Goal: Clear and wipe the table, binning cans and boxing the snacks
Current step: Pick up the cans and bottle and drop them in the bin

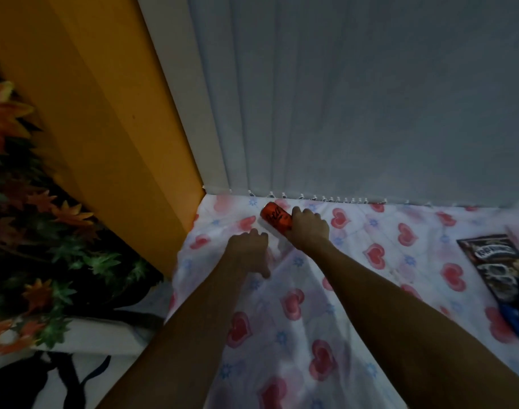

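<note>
Blinds of pale grey (355, 98) back the tabletop's heart-printed cloth (296, 335); a dark snack packet (500, 267) lies right. Right hand (309, 228) clasps the tilted red can (276, 219); left hand (249, 250) presses fabric, fingers curled.

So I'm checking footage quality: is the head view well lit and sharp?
Head view: dim overall; the left hand is motion-blurred, the right hand on the red can is sharper, and the wide lens bends the snack bag at the edge.

At the far left corner of the worktop (355, 335), the right hand (309, 228) grips a red can (275, 220), tilted. The left hand (249, 250) presses on the heart-patterned cloth (284, 349) just beside it. A dark snack bag (501, 270) lies far right.
</note>
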